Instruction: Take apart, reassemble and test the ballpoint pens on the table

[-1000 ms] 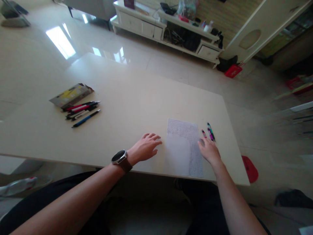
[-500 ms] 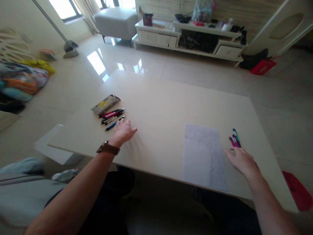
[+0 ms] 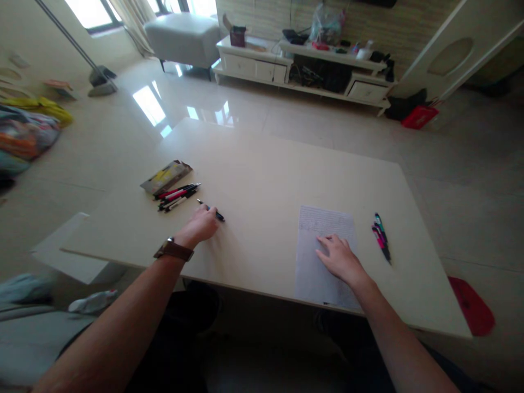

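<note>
My left hand (image 3: 203,223) is closed on a dark blue pen (image 3: 218,215), which sticks out on both sides of the fingers. Left of it, several pens (image 3: 176,196) lie in a pile beside a grey and yellow case (image 3: 167,177). Over the sheet of paper (image 3: 313,267), which has lines of writing, my right hand (image 3: 336,255) is open with its fingers apart; whether it touches the sheet I cannot tell. Several pens (image 3: 380,238) in pink, teal and black lie together to the right of the paper.
All of this rests on a pale table (image 3: 262,180). Beyond are a white cabinet (image 3: 254,66) and a grey bench (image 3: 184,37). A red object (image 3: 471,305) is by the table's right edge, and white sheets (image 3: 69,248) are under its left edge.
My left hand has taken hold of the blue pen, which is turned and away from the pile. My right hand has moved left from the pens to over the paper. The view has shifted slightly.
</note>
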The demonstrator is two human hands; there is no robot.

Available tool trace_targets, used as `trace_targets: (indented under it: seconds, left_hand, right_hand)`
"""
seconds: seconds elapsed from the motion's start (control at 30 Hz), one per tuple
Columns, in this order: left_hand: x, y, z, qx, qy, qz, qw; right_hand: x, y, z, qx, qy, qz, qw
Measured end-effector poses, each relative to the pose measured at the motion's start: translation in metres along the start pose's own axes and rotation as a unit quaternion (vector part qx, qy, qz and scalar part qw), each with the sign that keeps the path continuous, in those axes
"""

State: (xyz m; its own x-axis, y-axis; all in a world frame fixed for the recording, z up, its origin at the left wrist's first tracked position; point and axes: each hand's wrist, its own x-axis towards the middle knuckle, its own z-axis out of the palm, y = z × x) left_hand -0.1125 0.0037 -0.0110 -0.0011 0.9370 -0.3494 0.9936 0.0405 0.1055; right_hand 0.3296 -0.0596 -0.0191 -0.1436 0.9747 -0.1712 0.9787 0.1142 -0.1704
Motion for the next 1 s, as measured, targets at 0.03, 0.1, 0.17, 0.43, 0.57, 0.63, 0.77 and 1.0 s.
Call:
trace_targets:
  seconds: [0.03,0.1,0.17,0.43,0.57,0.63,0.77,1.0]
  left_hand:
    - [0.000,0.008,0.001,-0.004,0.004,0.020,1.000]
    - [-0.003,0.025,0.002,-0.016,0.013,0.050,0.999]
    - [-0.007,0.041,0.001,-0.032,0.017,0.067,0.997]
    - [-0.018,0.085,0.004,-0.004,0.049,0.145,0.988]
    - [-0.025,0.108,0.004,-0.047,0.062,0.238,0.968]
    - [-0.031,0.121,0.001,-0.093,0.060,0.285,0.952]
    - [-0.043,0.141,-0.005,-0.136,0.066,0.356,0.922]
    - [-0.038,0.138,-0.016,-0.202,0.081,0.344,0.914]
  right_hand:
    - [0.001,-0.002,0.001,-0.005,-0.005,0.007,1.000]
    - [0.006,0.000,0.004,-0.008,-0.005,0.021,1.000]
    - [0.012,0.006,0.008,-0.005,-0.002,0.033,0.999]
    - [0.017,0.009,0.004,0.016,0.019,0.092,0.995]
    - [0.010,-0.036,-0.024,0.093,0.075,0.014,0.993]
    - [0.008,-0.062,-0.037,0.190,0.064,-0.062,0.978]
    - [0.010,-0.097,-0.045,0.317,0.004,-0.069,0.946]
    - [0.028,-0.110,-0.042,0.392,0.042,-0.020,0.919]
